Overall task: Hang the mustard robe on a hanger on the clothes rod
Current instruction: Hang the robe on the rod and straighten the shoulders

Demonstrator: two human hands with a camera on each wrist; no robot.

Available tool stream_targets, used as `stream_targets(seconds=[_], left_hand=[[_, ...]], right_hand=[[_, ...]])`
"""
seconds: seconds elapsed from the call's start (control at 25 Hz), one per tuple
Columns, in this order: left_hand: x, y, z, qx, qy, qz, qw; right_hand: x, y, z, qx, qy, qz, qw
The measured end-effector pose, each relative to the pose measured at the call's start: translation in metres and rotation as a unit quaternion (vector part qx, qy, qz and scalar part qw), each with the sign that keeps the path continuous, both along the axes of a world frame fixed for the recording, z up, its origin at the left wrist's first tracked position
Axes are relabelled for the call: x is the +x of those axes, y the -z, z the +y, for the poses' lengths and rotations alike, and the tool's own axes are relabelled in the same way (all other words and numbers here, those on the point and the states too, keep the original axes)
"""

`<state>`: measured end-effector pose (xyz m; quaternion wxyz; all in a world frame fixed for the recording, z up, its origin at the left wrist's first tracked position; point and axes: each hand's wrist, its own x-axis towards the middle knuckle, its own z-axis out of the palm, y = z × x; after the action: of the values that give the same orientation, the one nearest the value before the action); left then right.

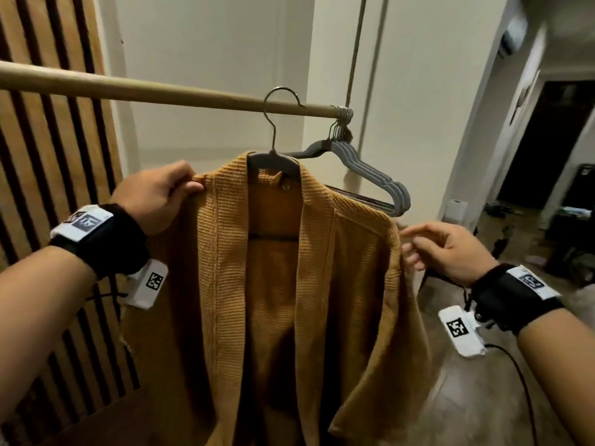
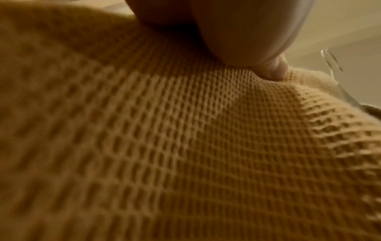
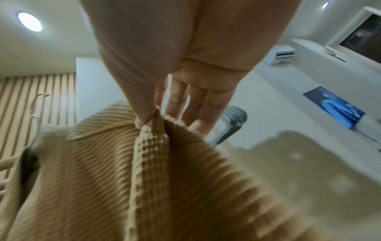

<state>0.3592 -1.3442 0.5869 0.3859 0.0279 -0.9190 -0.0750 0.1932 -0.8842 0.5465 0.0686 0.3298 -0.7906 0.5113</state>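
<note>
Robe [image 1: 257,300] hem cut off below (hanger [image 1: 273,160] shoulders hidden)

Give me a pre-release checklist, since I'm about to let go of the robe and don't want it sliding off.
1. Hanger hook over the clothes rod: ok.
2. Hanger inside the mustard robe collar: ok.
3. Left hand grips the robe's shoulder: ok.
4. Right hand pinches the other shoulder seam: ok, clearest in the right wrist view.
5. Both shoulders seated on the hanger arms: cannot tell, cloth hides them.
6. Spare grey hangers clear of the robe: cannot tell; they hang close behind it.
</note>
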Motion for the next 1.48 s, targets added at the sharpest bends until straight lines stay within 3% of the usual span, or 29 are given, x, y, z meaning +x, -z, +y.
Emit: stream_targets(seconds=[0.04,0.12,0.2,0.28,0.4,0.52,0.64,0.72,0.96,1.12,1.28,1.48], left_hand=[[0.002,0.001,-0.008,0.007,-0.002,-0.003,1.0],[0.002,0.001,-0.016,0.019,0.009,0.004,1.0],[0.003,-0.003,-0.021,0.021,0.013,0.011,1.0],[0.004,-0.005,-0.026,0.023,0.02,0.025,0.999],[0.005,-0.005,-0.039,0.019,0.039,0.028,0.999],[0.013,-0.005,-0.054,0.041,0.061,0.019,0.997],[0.028,-0.002,-0.064,0.064,0.062,0.012,0.996],[0.033,0.0,-0.07,0.046,0.047,0.009,0.998],[0.019,0.01,-0.079,0.031,0.053,0.024,0.998],[0.002,0.032,-0.094,0.048,0.08,-0.048,0.995],[-0.018,0.058,-0.122,0.064,-0.057,-0.114,0.99],[-0.037,0.031,-0.149,0.144,-0.072,-0.118,0.98]], right_hand=[[0.001,0.0,0.004,-0.034,0.016,-0.009,0.999],[0.012,-0.001,-0.002,-0.017,0.004,-0.02,1.0],[0.026,0.015,-0.026,0.089,0.009,-0.035,0.995],[0.036,0.038,-0.056,0.16,0.077,0.019,0.984],[0.037,0.052,-0.082,0.093,0.194,0.048,0.975],[0.038,0.046,-0.093,0.067,0.232,0.04,0.97],[0.032,0.019,-0.083,-0.029,0.29,0.031,0.956],[0.03,0.003,-0.079,0.019,0.314,0.033,0.949],[0.064,-0.017,-0.143,0.102,0.094,0.226,0.964],[0.067,-0.016,-0.165,0.092,0.091,0.239,0.962],[0.067,-0.02,-0.205,0.148,0.094,0.252,0.952],[0.054,-0.064,-0.248,0.171,0.114,0.254,0.945]])
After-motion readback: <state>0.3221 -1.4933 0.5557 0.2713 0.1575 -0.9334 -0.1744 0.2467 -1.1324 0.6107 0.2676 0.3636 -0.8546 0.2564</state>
